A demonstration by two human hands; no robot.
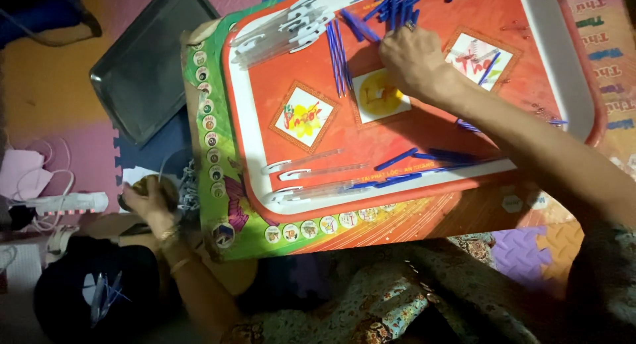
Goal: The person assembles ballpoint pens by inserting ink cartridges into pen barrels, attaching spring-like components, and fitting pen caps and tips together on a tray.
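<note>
I am gathering blue pen refills [391, 9] on the red tray [424, 139], my right hand [412, 60] curled over the pile just beyond its fingertips. My left hand [147, 197], off the tray's edge, is cupping something round; next calls for pinching one refill cleanly.

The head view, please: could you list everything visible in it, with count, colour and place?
Tray: one, red with white rim, centre.
Blue pen refills: many, scattered on tray.
Clear pen barrels: a heap at tray's top left, more along bottom edge.
Dark tray: one, grey, upper left floor.
Face mask: one, pink, far left.
Foam mats: several, multicoloured, floor.
Left hand: lower left, on a small round object.
Right hand: on the refills, tray top.
</note>
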